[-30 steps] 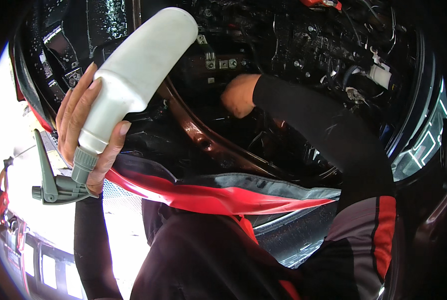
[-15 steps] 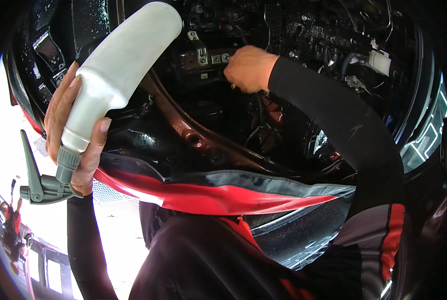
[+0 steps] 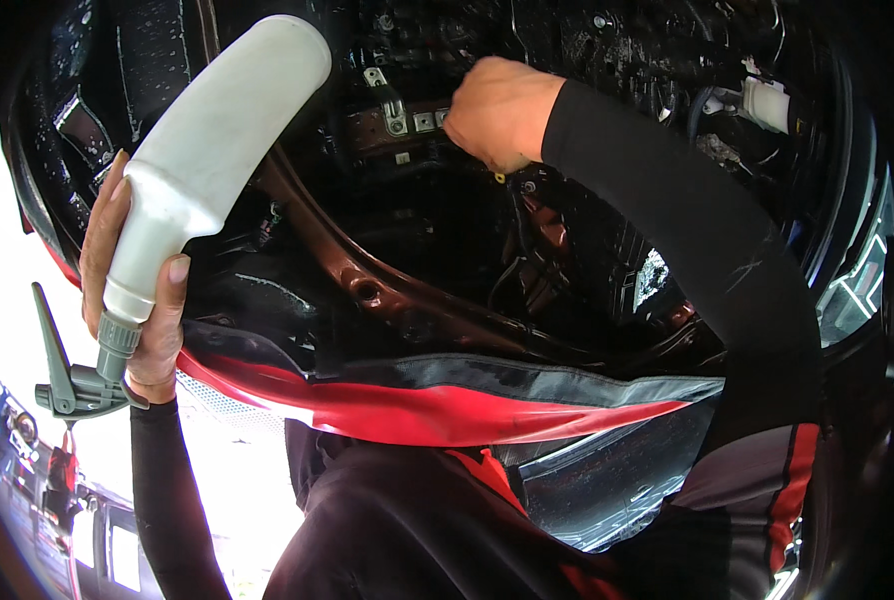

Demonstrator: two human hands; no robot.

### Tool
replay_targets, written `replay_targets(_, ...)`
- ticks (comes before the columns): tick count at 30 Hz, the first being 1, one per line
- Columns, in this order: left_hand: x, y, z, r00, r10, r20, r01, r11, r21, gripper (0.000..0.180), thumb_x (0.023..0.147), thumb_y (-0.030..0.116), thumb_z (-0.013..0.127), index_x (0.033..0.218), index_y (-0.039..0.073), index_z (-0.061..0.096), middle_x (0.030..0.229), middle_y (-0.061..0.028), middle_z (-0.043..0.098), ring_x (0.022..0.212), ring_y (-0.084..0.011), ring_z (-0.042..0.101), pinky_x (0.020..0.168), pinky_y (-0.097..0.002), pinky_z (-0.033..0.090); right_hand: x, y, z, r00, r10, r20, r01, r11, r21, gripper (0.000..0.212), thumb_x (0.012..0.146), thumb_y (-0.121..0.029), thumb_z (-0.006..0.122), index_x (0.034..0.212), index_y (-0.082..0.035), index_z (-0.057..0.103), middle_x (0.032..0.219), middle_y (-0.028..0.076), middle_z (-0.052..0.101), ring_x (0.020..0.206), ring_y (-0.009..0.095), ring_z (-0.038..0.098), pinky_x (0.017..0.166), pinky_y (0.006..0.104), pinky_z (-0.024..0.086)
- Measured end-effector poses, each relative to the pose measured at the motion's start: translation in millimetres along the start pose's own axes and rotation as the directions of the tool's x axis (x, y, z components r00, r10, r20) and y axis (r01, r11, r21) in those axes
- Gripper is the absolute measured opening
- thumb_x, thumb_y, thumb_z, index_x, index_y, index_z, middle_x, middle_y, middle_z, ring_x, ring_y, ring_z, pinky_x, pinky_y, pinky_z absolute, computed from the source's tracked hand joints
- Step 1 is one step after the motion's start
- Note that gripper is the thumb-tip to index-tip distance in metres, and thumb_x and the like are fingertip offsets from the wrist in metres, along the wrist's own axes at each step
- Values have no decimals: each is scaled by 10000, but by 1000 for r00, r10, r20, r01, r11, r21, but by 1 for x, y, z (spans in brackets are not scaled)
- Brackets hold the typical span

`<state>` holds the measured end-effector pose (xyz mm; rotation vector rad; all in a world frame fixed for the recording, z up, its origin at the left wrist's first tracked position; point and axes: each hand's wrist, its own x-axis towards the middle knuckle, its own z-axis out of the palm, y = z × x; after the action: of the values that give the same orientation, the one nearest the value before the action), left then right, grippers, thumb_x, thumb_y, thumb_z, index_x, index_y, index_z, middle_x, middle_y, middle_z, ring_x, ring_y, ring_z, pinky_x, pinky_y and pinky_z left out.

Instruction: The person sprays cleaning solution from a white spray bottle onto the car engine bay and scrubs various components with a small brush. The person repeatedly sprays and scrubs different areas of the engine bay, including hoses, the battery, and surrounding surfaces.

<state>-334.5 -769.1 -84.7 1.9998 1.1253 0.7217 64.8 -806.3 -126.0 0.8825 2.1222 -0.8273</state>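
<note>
My left hand (image 3: pixel 157 330) is closed around the neck of a white spray bottle (image 3: pixel 222 120). The bottle is upside down, its base tilted up and to the right; its grey trigger head (image 3: pixel 82 390) hangs below my wrist. Deep in the engine bay, my right hand (image 3: pixel 502 115) is curled into a fist over dark, wet parts. What it grips, if anything, is hidden. Just left of its knuckles is a metal bracket (image 3: pixel 392 105) with a bolt. Below the fist shows a small yellow piece (image 3: pixel 500 178).
A brown painted body rail (image 3: pixel 367 290) curves across the bay. Along the near edge lies a red and grey cover (image 3: pixel 417 405), between me and the car. A white plastic reservoir (image 3: pixel 767 105) stands at the far right. Part of the windscreen-like glass (image 3: pixel 857 265) shows at the right rim.
The spray bottle and my left hand have shifted slightly left and down in view. My right fist sits a little higher, and the yellow piece below it shows more clearly.
</note>
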Motion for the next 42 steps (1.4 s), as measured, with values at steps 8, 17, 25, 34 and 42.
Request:
replay_targets(8, 3, -2, -4, 999, 38, 28, -39, 999, 33, 756, 949, 465, 896, 1579, 132, 645, 1614, -223, 620, 1466, -383, 635, 1143, -549, 605, 6, -17, 14, 983, 55, -176, -77, 989, -125, 111, 936, -201, 737, 901, -189, 841, 908, 27, 815, 984, 261, 787, 1026, 422, 584)
replay_targets(17, 2, -3, -5, 999, 20, 40, -21, 999, 31, 792, 942, 474, 899, 1594, 115, 628, 1634, -225, 603, 1482, -389, 619, 1150, -552, 596, 17, -48, 18, 914, -198, -353, -2, 870, -494, 183, 960, -207, 706, 829, -226, 832, 851, -39, 787, 966, 199, 757, 1116, 388, 499)
replay_targets(25, 4, 0, -7, 998, 15, 59, -19, 997, 70, 828, 951, 517, 882, 1600, 78, 615, 1632, -223, 606, 1473, -377, 625, 1166, -530, 582, 24, -37, 27, 925, -131, -356, -8, 931, -364, 193, 991, -230, 678, 880, -227, 836, 819, -32, 768, 894, 207, 751, 1007, 376, 504)
replay_targets(34, 4, 3, -3, 999, -29, 32, 25, 993, 118, 913, 945, 665, 808, 1611, 74, 606, 1634, -196, 611, 1492, -358, 609, 1205, -534, 548, 29, -12, 14, 995, -8, -97, 0, 997, -80, 123, 825, -167, 807, 939, -139, 843, 968, 78, 835, 964, 321, 807, 821, 436, 627)
replay_targets(42, 7, -3, -7, 998, -5, 64, -1, 996, 89, 878, 953, 593, 839, 1607, 57, 602, 1620, -204, 615, 1471, -367, 620, 1173, -529, 568, 45, -9, 10, 995, -104, -10, 104, 991, 88, 134, 856, -189, 751, 913, -109, 842, 938, 138, 817, 936, 353, 794, 792, 475, 616)
